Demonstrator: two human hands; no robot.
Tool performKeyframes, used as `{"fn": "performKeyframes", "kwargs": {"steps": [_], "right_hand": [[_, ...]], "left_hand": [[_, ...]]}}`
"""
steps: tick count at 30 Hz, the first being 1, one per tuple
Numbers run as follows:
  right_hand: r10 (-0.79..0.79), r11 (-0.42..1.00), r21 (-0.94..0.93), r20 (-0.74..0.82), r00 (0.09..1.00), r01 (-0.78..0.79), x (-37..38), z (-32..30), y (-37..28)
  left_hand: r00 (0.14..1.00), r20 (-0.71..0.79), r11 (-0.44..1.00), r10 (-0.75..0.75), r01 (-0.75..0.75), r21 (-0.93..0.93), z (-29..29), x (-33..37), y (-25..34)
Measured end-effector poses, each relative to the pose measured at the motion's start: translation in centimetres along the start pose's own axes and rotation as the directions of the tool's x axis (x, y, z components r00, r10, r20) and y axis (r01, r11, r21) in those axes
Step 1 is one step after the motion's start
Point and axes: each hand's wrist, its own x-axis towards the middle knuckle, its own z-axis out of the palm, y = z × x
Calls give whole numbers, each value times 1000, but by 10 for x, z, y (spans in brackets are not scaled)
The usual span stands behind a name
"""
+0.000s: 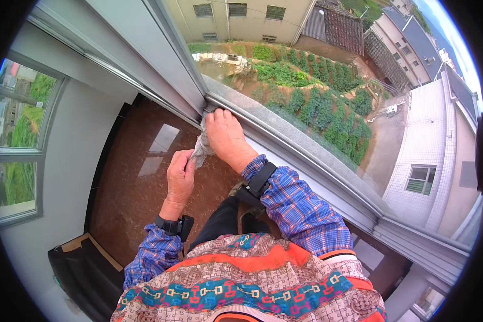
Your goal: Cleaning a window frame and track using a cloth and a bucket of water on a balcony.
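A crumpled grey-white rag (201,148) stretches between my two hands beside the window frame. My right hand (226,137) bears down on its upper end, fingers bent over it at the corner where the metal window track (284,154) meets the upright frame (183,56). Lower and to the left, my left hand (180,174) pinches the rag's hanging end between thumb and fingers. The fingertips of my right hand are partly hidden against the frame.
Below lies a shiny brown floor (126,161). A dark, brown-edged piece of furniture (86,273) stands at the lower left, near a wall with another window (19,134). Beyond the track, far below, are garden rows (327,115) and a white-tiled building (413,155).
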Motion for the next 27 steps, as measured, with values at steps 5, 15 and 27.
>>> {"fn": "performKeyframes", "kwargs": {"steps": [5, 15, 27], "right_hand": [[-82, 994, 45, -309, 948, 101, 6, 17, 13], [-198, 967, 69, -393, 898, 244, -18, 9, 23], [-278, 945, -153, 98, 956, 291, -12, -21, 13]], "left_hand": [[1000, 7, 1000, 31, -31, -2, 1, 8, -4], [997, 75, 999, 34, -33, -9, -4, -2, -5], [997, 77, 1000, -1, 1, -2, -12, -2, -2]]}}
